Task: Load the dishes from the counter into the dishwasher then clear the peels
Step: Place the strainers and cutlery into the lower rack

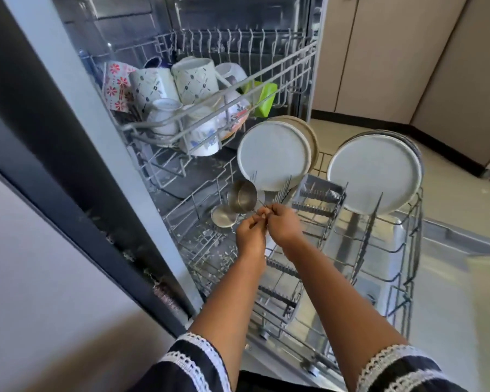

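Both hands over lower rack [385, 250], left hand [251, 232] and right hand [283, 222] pinching thin cutlery [262, 205], maybe forks, steel cup [242, 196] just beside

legible text: none. we find no words, brands or numbers on the mugs [176, 83], plates [275, 154] or dishwasher [309, 193] racks beyond our hands; only painted patterns.

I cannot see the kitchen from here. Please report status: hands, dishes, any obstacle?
Left hand and right hand together, fingers pinching thin utensils over lower rack. Plates upright, mugs in upper rack. Steel cups just beyond the hands.
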`<state>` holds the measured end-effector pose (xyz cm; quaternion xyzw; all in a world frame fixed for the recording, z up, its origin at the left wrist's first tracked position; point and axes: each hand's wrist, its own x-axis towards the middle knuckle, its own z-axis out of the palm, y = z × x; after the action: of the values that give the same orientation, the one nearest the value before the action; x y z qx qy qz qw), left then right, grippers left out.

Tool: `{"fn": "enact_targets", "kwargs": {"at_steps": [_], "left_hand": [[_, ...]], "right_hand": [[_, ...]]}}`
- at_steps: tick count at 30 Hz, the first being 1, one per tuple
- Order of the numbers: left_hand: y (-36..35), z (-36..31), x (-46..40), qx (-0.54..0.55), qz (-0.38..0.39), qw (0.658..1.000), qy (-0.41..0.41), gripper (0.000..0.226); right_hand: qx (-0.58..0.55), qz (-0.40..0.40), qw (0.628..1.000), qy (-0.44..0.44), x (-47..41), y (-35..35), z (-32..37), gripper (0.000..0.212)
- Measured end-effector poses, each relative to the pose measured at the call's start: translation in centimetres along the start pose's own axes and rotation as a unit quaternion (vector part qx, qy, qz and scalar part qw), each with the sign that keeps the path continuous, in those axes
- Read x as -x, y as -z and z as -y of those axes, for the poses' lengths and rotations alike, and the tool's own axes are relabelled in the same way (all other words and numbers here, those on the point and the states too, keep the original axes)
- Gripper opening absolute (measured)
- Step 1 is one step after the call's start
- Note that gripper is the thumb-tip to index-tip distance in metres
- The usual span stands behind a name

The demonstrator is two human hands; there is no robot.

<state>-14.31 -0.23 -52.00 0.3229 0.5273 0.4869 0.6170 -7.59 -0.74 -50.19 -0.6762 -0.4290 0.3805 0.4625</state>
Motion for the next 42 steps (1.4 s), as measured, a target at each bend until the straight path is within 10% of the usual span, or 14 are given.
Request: {"fn": "enact_targets", "kwargs": {"at_steps": [16, 27, 42], "left_hand": [[2.1, 1.7, -2.1, 0.255, 0.044, 0.965, 0.037, 0.036], [2.7, 0.6, -0.8, 0.337, -0.094, 0.937, -0.007, 0.033], [6.4, -3.4, -3.4, 0.054, -0.102, 0.990, 0.083, 0.053]], "right_hand": [[0.245, 0.048, 0.940, 0.231, -0.8, -3.2, 0.7, 0.018], [0.322, 0.081, 0.894, 0.301, -0.1, -3.3, 0.4, 0.023], [0.303, 0.157, 0.908, 0.245, 0.3, -3.8, 1.3, 0.022]]}}
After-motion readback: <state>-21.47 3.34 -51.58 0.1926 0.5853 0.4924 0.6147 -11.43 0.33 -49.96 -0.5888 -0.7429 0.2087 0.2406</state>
